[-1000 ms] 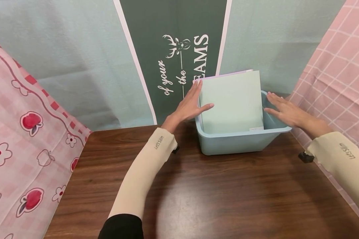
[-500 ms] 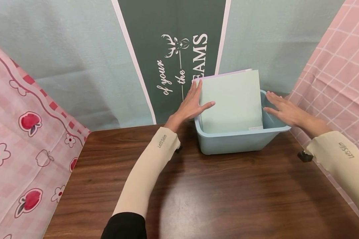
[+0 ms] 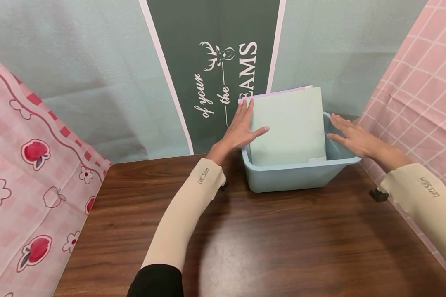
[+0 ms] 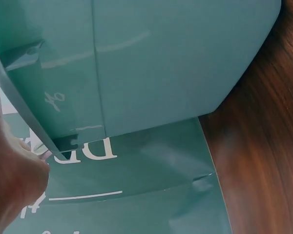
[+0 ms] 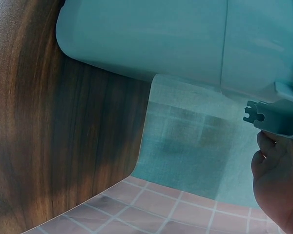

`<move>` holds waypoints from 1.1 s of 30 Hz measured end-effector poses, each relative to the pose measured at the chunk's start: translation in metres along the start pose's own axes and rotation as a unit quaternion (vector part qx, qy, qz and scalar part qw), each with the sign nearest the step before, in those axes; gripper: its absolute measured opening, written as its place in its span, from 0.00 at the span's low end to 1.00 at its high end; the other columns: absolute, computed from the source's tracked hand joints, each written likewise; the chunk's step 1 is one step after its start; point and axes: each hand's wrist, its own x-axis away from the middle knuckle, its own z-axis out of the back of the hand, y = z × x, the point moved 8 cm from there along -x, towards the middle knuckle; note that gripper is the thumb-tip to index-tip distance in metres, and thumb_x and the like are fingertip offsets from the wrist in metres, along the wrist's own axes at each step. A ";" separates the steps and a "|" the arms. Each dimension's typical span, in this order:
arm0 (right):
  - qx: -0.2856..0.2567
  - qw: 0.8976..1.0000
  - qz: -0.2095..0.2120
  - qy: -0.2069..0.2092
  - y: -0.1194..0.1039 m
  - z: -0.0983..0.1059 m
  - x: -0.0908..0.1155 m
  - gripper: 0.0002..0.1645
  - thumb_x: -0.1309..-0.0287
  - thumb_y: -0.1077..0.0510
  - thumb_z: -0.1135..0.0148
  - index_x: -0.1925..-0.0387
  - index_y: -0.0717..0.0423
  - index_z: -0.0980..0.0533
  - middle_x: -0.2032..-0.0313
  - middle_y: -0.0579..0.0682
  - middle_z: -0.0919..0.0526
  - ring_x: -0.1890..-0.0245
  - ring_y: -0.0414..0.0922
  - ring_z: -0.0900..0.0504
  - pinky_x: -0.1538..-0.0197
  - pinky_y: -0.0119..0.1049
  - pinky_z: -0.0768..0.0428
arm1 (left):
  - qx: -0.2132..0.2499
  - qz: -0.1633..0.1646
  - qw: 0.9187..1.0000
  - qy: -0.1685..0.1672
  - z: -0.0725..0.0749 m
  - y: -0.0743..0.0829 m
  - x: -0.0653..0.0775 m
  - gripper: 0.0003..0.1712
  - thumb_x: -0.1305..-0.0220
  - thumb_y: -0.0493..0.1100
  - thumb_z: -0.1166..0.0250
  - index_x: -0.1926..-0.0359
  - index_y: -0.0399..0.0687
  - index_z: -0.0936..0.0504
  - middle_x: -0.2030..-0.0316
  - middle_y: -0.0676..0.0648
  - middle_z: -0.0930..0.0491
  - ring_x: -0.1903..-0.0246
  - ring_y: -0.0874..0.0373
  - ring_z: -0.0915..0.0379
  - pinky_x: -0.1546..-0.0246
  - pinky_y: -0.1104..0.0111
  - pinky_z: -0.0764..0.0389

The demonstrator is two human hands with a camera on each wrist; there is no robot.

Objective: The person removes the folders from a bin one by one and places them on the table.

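A light blue plastic bin (image 3: 293,177) stands on the wooden table against the back cloth. Upright in it leans a flat pale green folder (image 3: 288,128) with a small white label low on its right. The purple edge of another flat item (image 3: 278,93) shows behind it. My left hand (image 3: 239,130) lies along the folder's left edge, fingers straight, thumb stretched over its front. At the bin's right end my right hand (image 3: 353,134) has its fingers straight over the rim. In the right wrist view, that hand's curved side (image 5: 278,180) sits just under the bin's rim (image 5: 283,122).
The brown wooden table (image 3: 275,239) runs from the bin toward me. A grey-green cloth with a dark lettered band (image 3: 223,24) hangs behind. Pink cloths line both sides, one printed with apples (image 3: 37,152), the other checked (image 3: 423,78).
My left hand has shifted slightly to the right along the folder's edge. The right hand, bin and folder stay nearly where they were.
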 end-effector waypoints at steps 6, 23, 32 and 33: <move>-0.004 1.000 -0.007 -0.007 0.002 -0.001 0.000 0.46 0.15 0.42 0.59 0.17 0.68 0.61 0.18 0.70 0.63 0.18 0.70 0.63 0.18 0.60 0.67 | 0.045 -0.017 0.999 0.021 0.000 0.000 0.000 0.63 0.32 0.67 0.33 0.13 0.59 0.65 0.14 0.49 0.71 0.16 0.57 0.79 0.17 0.51 0.56; -0.008 1.000 -0.018 -0.012 0.002 -0.001 0.001 0.47 0.15 0.41 0.59 0.17 0.67 0.63 0.17 0.69 0.65 0.18 0.69 0.64 0.19 0.62 0.67 | 0.134 -0.049 0.986 0.085 0.016 0.002 0.000 0.58 0.34 0.54 0.28 0.14 0.53 0.51 0.15 0.44 0.56 0.17 0.47 0.62 0.18 0.53 0.51; -0.016 0.999 -0.025 -0.014 0.000 -0.001 0.001 0.47 0.16 0.41 0.59 0.17 0.66 0.63 0.17 0.68 0.65 0.18 0.70 0.64 0.20 0.65 0.66 | 0.176 -0.044 0.980 0.079 0.009 0.002 0.001 0.57 0.36 0.51 0.26 0.14 0.54 0.48 0.15 0.42 0.60 0.17 0.50 0.58 0.19 0.55 0.47; -0.017 0.999 -0.025 -0.013 0.000 0.000 0.001 0.47 0.16 0.41 0.59 0.17 0.66 0.62 0.17 0.68 0.64 0.18 0.70 0.64 0.20 0.65 0.66 | 0.178 -0.041 0.980 0.073 0.008 0.002 0.001 0.57 0.36 0.51 0.26 0.14 0.55 0.48 0.15 0.41 0.60 0.16 0.49 0.58 0.19 0.55 0.47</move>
